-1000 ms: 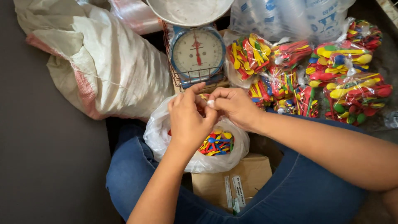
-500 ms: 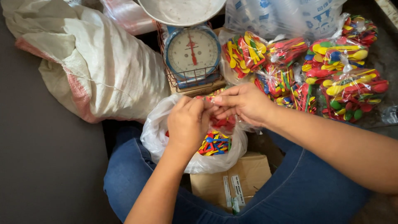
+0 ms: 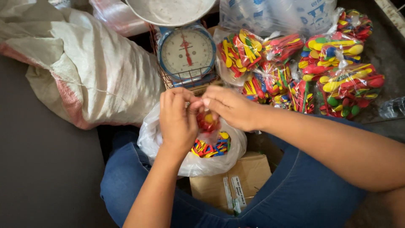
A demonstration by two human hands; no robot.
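Fingers of the left hand point(image 3: 177, 120) and right hand point(image 3: 230, 107) pinch together around the neck of a small clear packet point(image 3: 206, 122) of red and yellow plastic pieces, held just above the lap. Below it, an open white plastic bag point(image 3: 168, 147) holds a loose heap of small spoons point(image 3: 209, 148) in red, yellow and blue. Sealed clear bags of the same colourful pieces point(image 3: 333, 71) crowd the right side, touching one another. A dial scale point(image 3: 185, 52) with a metal pan stands just behind the hands, and a large woven sack point(image 3: 88, 71) fills the left. A cardboard box point(image 3: 236, 181) sits between the knees, leaving little open room.
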